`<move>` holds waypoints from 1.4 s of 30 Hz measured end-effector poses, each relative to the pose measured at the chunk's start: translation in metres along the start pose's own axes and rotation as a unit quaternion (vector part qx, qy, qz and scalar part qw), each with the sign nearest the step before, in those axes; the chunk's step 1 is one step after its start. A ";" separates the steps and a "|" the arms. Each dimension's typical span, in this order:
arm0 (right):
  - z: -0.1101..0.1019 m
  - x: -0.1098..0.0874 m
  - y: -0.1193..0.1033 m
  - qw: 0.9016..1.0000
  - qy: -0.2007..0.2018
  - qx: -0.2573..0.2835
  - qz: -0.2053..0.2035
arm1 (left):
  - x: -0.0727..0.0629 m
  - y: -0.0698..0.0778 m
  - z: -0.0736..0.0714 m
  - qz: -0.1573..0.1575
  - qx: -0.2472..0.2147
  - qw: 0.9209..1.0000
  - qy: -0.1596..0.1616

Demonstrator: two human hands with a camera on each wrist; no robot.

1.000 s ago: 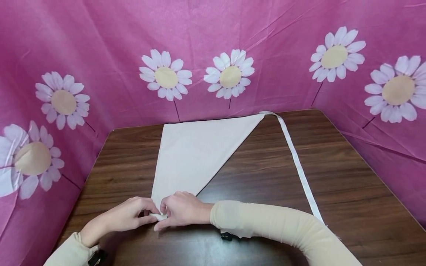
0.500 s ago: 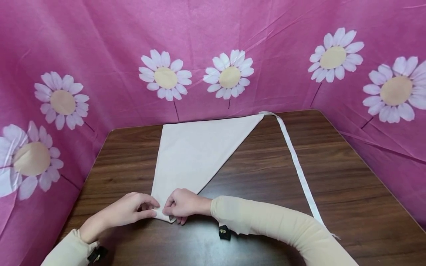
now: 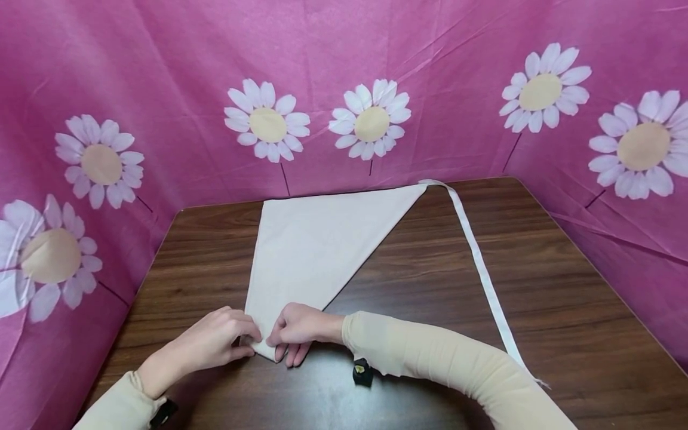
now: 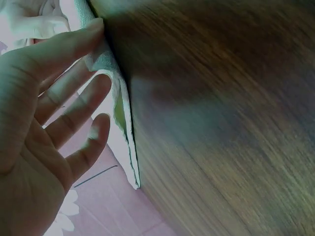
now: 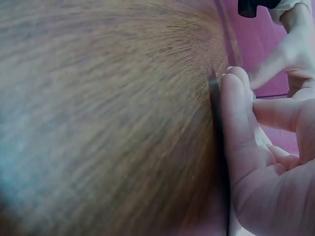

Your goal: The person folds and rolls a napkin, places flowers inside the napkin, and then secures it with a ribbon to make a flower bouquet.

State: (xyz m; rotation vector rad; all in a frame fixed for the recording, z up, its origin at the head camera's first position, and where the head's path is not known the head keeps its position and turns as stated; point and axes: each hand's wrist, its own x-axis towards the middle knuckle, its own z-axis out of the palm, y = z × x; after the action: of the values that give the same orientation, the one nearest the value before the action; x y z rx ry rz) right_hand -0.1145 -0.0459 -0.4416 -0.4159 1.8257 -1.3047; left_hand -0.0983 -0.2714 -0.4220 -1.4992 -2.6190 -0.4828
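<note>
Working the near end of the cream cloth [image 3: 306, 251], you have both hands close together at the front of the desk [image 3: 553, 286]. Your left hand [image 3: 215, 337] pinches the near-left corner between thumb and finger; the left wrist view shows its other fingers spread, apart from the cloth. Your right hand [image 3: 300, 328] pinches the same end just beside it, thumb against forefinger, the remaining fingers reaching down past the cloth's edge.

The cloth lies on the desk, its straight far edge along the desk's back edge and its slanted side running from the far right down to your right hand. The white ribbon [image 3: 480, 263] leaves the far-right corner and curves down the right side to a frayed end beside your right sleeve [image 3: 430, 346].

As far as can be judged, the broad part is done: it sits flat and smooth, with layers visible at the edge from the left wrist. The near end looks blunt, as though turned back on itself, but that fold seems unfinished, since you have not let go. Left over, it appears, are the rest of the cloth's length and the ribbon, which lies loose and untucked.
</note>
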 end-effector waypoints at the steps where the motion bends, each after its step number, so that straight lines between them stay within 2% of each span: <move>1: 0.000 -0.001 0.000 1.000 0.001 -0.004 0.000 | 0.000 0.000 0.000 -0.003 -0.001 1.000 -0.001; 4: -0.004 -0.005 -0.002 1.000 0.013 -0.027 -0.008 | 0.001 0.000 0.002 -0.013 -0.009 1.000 -0.006; 8: -0.011 -0.012 -0.010 0.995 0.052 -0.068 -0.046 | 0.003 0.000 0.000 -0.028 -0.027 0.999 -0.012; 11: -0.013 -0.015 -0.014 0.993 0.068 -0.070 -0.063 | 0.002 -0.002 -0.002 -0.045 -0.054 0.997 -0.019; 19: -0.004 -0.013 -0.006 0.994 0.073 -0.063 -0.048 | 0.005 -0.008 -0.002 -0.068 -0.172 0.982 -0.042; 21: -0.003 -0.011 -0.004 0.994 0.074 -0.062 -0.047 | 0.006 -0.009 -0.002 -0.066 -0.170 0.983 -0.035; 26: -0.005 -0.008 -0.001 0.996 0.079 -0.043 -0.030 | 0.008 -0.008 -0.002 -0.054 -0.123 0.991 -0.004; 32: -0.007 -0.003 0.002 0.997 0.079 -0.014 -0.008 | 0.007 -0.006 0.001 -0.038 -0.111 0.993 -0.021; 39: -0.011 -0.004 0.001 0.998 0.070 0.005 -0.005 | 0.007 -0.008 0.002 -0.041 -0.086 0.995 -0.017; 42: -0.015 -0.006 -0.003 0.996 0.080 -0.029 -0.027 | 0.007 -0.009 0.000 -0.046 -0.083 0.995 -0.020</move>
State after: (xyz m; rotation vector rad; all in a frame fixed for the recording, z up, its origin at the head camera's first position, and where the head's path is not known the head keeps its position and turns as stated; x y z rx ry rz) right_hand -0.1232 -0.0336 -0.4344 -0.4038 2.0012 -1.3583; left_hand -0.1093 -0.2693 -0.4225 -1.4501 -2.7487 -0.7014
